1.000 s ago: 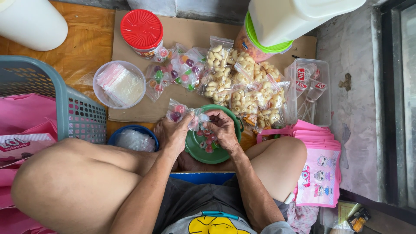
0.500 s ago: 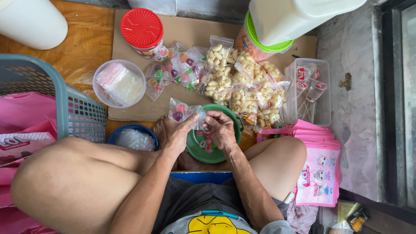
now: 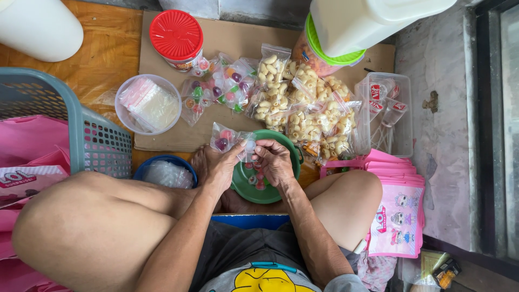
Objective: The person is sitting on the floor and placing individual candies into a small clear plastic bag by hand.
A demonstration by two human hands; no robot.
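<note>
1. Your left hand [image 3: 219, 167] has its grip clamped on a small clear bag [image 3: 227, 138] of coloured jelly cups, held just above the green bowl [image 3: 281, 186].
2. Your right hand [image 3: 274, 161] has its fingers pinched together on the bag's open end.
3. More jelly cups lie inside the green bowl, which sits on the floor between your knees.
4. Filled snack bags [image 3: 303, 108] lie on the cardboard sheet [image 3: 162, 138] beyond the bowl.

A small clear plastic bag of coloured jelly cups [image 3: 226, 137] sits at centre. Clear bags of pale puffed snacks [image 3: 303, 108] lie toward one o'clock, flat pink printed paper bags [image 3: 397, 208] at four o'clock, and a red-lidded round jar [image 3: 177, 37] at eleven.
</note>
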